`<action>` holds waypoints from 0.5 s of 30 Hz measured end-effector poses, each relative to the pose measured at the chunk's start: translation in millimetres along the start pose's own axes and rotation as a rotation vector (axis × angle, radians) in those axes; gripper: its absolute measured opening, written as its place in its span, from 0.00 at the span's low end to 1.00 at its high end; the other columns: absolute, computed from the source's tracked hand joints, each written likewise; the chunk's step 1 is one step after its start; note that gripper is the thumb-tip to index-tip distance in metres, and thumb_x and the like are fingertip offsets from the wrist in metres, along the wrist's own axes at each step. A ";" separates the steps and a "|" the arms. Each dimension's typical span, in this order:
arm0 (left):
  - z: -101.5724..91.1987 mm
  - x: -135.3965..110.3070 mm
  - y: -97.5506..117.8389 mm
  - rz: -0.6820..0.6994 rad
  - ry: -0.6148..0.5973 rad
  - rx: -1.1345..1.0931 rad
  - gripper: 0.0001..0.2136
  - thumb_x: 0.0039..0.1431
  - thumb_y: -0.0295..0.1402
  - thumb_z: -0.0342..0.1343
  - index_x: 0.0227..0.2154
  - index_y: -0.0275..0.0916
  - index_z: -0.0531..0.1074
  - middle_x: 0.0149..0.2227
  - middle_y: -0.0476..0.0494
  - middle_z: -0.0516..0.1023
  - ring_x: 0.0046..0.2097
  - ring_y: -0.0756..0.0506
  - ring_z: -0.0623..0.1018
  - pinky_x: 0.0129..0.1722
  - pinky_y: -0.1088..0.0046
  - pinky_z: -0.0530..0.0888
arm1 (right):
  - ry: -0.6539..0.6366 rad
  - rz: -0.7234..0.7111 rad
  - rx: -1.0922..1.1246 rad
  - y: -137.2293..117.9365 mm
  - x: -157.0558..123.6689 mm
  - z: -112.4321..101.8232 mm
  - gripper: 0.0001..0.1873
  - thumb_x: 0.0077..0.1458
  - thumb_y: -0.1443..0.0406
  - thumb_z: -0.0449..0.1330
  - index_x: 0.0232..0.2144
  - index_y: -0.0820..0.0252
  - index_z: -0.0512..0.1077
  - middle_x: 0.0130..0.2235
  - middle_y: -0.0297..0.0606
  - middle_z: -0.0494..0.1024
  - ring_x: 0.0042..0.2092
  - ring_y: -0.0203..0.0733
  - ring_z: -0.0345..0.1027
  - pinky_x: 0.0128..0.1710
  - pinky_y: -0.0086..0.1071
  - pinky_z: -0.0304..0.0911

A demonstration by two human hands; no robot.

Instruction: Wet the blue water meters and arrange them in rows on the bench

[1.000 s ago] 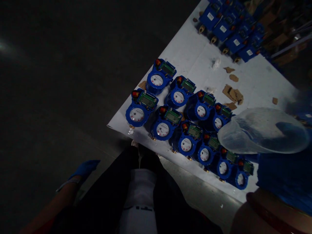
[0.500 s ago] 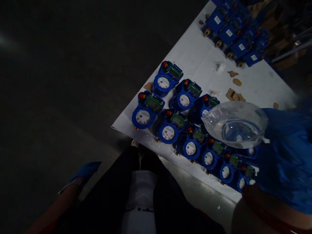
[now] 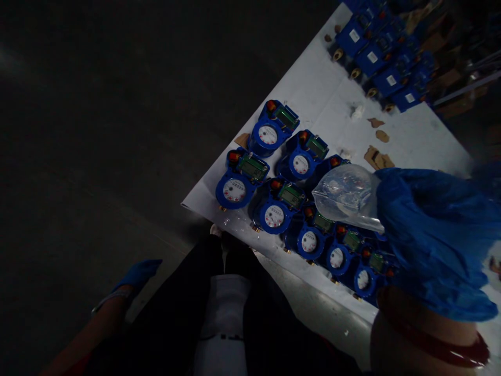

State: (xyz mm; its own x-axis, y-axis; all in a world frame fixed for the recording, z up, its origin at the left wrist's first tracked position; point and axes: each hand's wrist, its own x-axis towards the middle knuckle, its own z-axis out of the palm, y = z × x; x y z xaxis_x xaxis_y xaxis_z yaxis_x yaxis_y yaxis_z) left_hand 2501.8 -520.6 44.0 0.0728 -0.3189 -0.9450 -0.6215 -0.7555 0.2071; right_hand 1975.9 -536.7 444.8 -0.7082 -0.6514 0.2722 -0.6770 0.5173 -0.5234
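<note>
My right hand, in a blue glove, grips a clear plastic measuring jug at its handle side. The jug is tilted over the rows of blue water meters and hides some of them. Under and beside it, a water meter shows a white dial and an exposed green circuit board with a display. Another meter stands at the left end of the front row. My left hand, also gloved in blue, hangs low beside my leg, away from the table, its fingers stretched out and holding nothing visible.
White sheeting covers the table, whose corner points left. More blue meters with brass fittings stand at the far end. Torn brown cardboard pieces lie between the groups. Dark floor extends on the left.
My right hand has moved left with the jug and turned, so the jug tips further. The view has shifted slightly; my left hand stays put.
</note>
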 end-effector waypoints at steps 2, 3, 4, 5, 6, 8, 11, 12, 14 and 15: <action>-0.2 -1.2 0.0 0.007 -0.003 -0.005 0.33 0.41 0.40 0.60 0.53 0.30 0.79 0.67 0.25 0.76 0.65 0.30 0.79 0.56 0.61 0.81 | -0.011 0.058 -0.014 -2.1 0.2 -0.4 0.21 0.48 0.48 0.65 0.37 0.52 0.86 0.35 0.43 0.84 0.33 0.53 0.78 0.30 0.48 0.76; -0.1 -2.2 0.2 0.013 -0.002 -0.007 0.33 0.41 0.40 0.60 0.53 0.31 0.79 0.67 0.26 0.76 0.65 0.30 0.79 0.57 0.60 0.81 | -0.025 0.082 -0.017 -2.9 0.3 -0.5 0.22 0.46 0.46 0.65 0.37 0.51 0.86 0.35 0.43 0.83 0.33 0.53 0.78 0.31 0.48 0.75; 0.1 -3.3 0.3 0.018 0.000 -0.009 0.33 0.40 0.40 0.60 0.53 0.31 0.79 0.67 0.26 0.76 0.64 0.30 0.79 0.57 0.59 0.81 | -0.041 0.105 -0.021 -3.4 0.5 -0.6 0.23 0.45 0.46 0.65 0.37 0.50 0.86 0.35 0.42 0.83 0.34 0.53 0.78 0.32 0.49 0.75; 0.4 -4.5 0.5 0.022 0.003 -0.011 0.32 0.40 0.40 0.60 0.52 0.32 0.79 0.67 0.26 0.77 0.64 0.30 0.79 0.58 0.58 0.80 | -0.058 0.124 -0.019 -3.5 0.7 -0.6 0.23 0.45 0.45 0.65 0.38 0.49 0.86 0.36 0.41 0.84 0.34 0.53 0.78 0.33 0.49 0.75; 0.7 -5.5 0.5 0.026 0.005 -0.013 0.32 0.40 0.40 0.60 0.52 0.32 0.79 0.67 0.26 0.77 0.64 0.30 0.80 0.58 0.57 0.80 | -0.072 0.141 -0.014 -3.2 0.8 -0.7 0.23 0.46 0.46 0.65 0.39 0.49 0.86 0.35 0.39 0.84 0.33 0.52 0.77 0.34 0.49 0.75; 1.3 -7.2 0.7 0.026 0.012 -0.014 0.31 0.39 0.40 0.60 0.50 0.33 0.79 0.66 0.25 0.78 0.62 0.29 0.80 0.58 0.56 0.80 | -0.082 0.163 -0.005 -2.3 0.8 -1.1 0.21 0.47 0.47 0.66 0.40 0.47 0.86 0.35 0.36 0.83 0.32 0.49 0.76 0.34 0.47 0.73; 1.6 -9.2 1.1 0.021 0.012 -0.017 0.30 0.40 0.40 0.60 0.50 0.33 0.79 0.66 0.24 0.78 0.62 0.28 0.80 0.58 0.55 0.80 | -0.083 0.152 0.026 -0.7 0.3 -2.3 0.20 0.49 0.49 0.68 0.42 0.48 0.86 0.35 0.34 0.82 0.31 0.44 0.74 0.31 0.39 0.71; 1.6 -9.8 1.4 0.021 0.010 -0.018 0.30 0.41 0.40 0.59 0.50 0.33 0.79 0.66 0.25 0.77 0.63 0.28 0.80 0.59 0.54 0.80 | -0.091 0.146 0.045 0.0 0.3 -2.7 0.19 0.50 0.50 0.69 0.42 0.48 0.86 0.35 0.34 0.82 0.31 0.43 0.73 0.30 0.36 0.70; 2.0 -10.8 1.9 0.022 0.007 -0.018 0.30 0.42 0.40 0.59 0.51 0.33 0.79 0.67 0.25 0.76 0.63 0.28 0.80 0.60 0.54 0.79 | -0.109 0.132 0.082 2.3 0.8 -3.1 0.18 0.51 0.51 0.70 0.43 0.48 0.86 0.36 0.33 0.82 0.31 0.41 0.72 0.29 0.32 0.69; 2.4 -11.1 2.3 0.021 0.008 -0.015 0.30 0.42 0.40 0.58 0.51 0.32 0.79 0.67 0.24 0.76 0.64 0.28 0.80 0.61 0.53 0.79 | -0.107 0.121 0.090 4.0 1.3 -2.9 0.17 0.52 0.52 0.71 0.44 0.47 0.86 0.36 0.33 0.82 0.32 0.40 0.72 0.28 0.31 0.68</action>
State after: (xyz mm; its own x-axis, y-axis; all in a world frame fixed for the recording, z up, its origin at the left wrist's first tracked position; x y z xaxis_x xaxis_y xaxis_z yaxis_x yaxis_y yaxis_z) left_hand 2497.7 -517.5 54.3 0.0658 -0.3394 -0.9383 -0.6112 -0.7570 0.2310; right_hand 1971.7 -533.9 445.4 -0.7547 -0.6454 0.1174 -0.5640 0.5469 -0.6187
